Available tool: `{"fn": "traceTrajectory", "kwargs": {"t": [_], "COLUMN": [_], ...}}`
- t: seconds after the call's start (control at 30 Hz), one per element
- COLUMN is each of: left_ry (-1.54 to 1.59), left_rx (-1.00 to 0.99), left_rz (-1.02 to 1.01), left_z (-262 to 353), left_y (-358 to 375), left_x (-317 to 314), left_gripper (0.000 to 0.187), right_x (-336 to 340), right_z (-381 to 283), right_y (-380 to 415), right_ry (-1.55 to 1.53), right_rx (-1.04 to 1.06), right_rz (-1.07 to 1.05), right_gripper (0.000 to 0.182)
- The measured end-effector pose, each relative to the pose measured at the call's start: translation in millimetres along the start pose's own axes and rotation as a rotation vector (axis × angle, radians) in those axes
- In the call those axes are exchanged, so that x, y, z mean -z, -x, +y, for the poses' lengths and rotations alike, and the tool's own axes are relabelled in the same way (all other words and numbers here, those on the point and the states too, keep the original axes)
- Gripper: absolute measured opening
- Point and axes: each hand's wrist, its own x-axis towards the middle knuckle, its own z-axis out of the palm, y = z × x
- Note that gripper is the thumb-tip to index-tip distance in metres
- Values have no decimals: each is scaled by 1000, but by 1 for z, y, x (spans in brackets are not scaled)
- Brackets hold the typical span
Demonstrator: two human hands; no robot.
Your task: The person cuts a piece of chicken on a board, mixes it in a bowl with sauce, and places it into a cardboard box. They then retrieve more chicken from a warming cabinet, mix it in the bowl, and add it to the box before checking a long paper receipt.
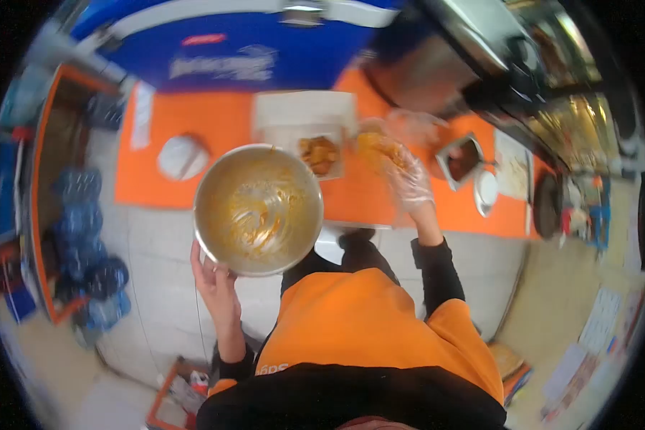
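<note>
A large metal bowl, its inside smeared with orange-yellow sauce, is tilted in my left hand, whose fingers grip its lower left rim. My right hand wears a clear plastic glove stained with orange sauce. Its fingers are blurred, and whether they hold anything cannot be made out. Between the bowl and my right hand stands an open white box with saucy orange-brown pieces in its right part. The bowl's rim overlaps the box's lower left side in the view.
The orange table carries a round white item at left, and a metal container and small white dish at right. A blue cooler box and a large metal pot stand behind. Water bottles fill the left side.
</note>
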Motion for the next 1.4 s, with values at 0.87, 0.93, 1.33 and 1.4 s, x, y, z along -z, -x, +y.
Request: {"fn": "traceTrajectory", "kwargs": {"t": [0.87,0.93,1.33,1.4], "left_ry": [-814,-790,-594,-616], "left_rx": [-858,-1052,-1131,-1190], "left_rz": [-254,-499,-704,-829], "left_z": [-260,-241,-267,-271], "left_y": [208,249,233,239], "left_x": [-531,-536,-576,-571], "left_gripper": [63,56,27,25], "right_x": [339,343,366,385], "right_z": [318,312,234,217], "right_y": [176,176,237,255], "right_ry": [-1663,-1681,-1327,-1190], "right_rx": [-673,-648,-583,-584], "right_rz": [501,489,449,478], "right_gripper": [32,31,44,50]}}
